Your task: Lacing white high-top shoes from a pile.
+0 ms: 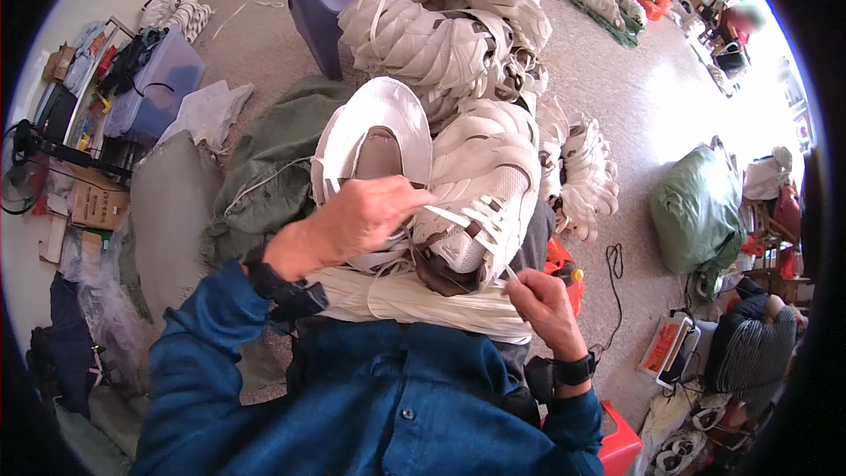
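A white shoe upper [449, 163] with a brown lining rests toe away from me over my lap, its laces partly threaded. My left hand [357, 216] is closed at the upper's left edge, pinching a white shoelace [447, 214] that runs into the eyelets. Just right of the shoe's opening, my right hand [545, 308] pinches the other end of the lace between thumb and fingers. Beside it on the left leans another white upper [414, 119], its brown inside showing, partly hidden behind my left hand. A bundle of loose white laces [379, 300] lies across my lap.
Stacked white uppers [423, 44] stand ahead by a purple chair [308, 0]. More uppers [586, 176] lie on the floor to the right. A green sack [701, 207] sits farther right, where another person [758, 344] is partly visible. Shelves and a plastic bin [167, 79] stand left.
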Tool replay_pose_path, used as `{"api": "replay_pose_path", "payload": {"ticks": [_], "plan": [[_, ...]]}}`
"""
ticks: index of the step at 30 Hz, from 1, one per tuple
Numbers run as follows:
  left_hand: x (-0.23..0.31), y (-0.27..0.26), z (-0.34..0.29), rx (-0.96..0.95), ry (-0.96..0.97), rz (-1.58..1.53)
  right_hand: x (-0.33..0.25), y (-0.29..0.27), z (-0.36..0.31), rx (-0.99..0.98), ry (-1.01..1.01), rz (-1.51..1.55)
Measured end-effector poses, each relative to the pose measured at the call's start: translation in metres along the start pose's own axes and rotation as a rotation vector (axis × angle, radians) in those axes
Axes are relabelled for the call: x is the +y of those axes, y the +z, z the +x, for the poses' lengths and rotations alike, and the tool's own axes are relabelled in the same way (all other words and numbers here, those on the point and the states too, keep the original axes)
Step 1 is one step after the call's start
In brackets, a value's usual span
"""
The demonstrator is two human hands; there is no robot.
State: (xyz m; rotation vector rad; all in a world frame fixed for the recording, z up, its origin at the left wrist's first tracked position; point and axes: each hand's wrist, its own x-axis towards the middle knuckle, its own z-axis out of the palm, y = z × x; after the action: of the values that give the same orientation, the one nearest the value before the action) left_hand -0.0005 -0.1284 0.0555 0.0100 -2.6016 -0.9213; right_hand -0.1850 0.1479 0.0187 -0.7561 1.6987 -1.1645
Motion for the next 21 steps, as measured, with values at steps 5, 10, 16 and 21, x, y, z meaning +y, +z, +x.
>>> {"api": "replay_pose_path", "payload": {"ticks": [5, 10, 16, 21], "plan": [[-0.016, -0.058, -0.015, 0.022, -0.169, 0.143, -0.008, -0.025, -0.016, 0.114, -0.086, 0.618], [-0.051, -0.115, -0.033, 0.042, -0.467, 0.214, 0.023, -0.063, -0.034, 0.06, -0.449, 1.482], [-0.13, -0.178, -0.075, 0.195, -0.625, 0.42, 0.051, -0.131, -0.06, 0.214, -0.518, 1.48], [-0.145, -0.208, -0.086, 0.261, -0.539, 0.763, 0.094, -0.193, -0.089, 0.351, -0.509, 1.285]]}}
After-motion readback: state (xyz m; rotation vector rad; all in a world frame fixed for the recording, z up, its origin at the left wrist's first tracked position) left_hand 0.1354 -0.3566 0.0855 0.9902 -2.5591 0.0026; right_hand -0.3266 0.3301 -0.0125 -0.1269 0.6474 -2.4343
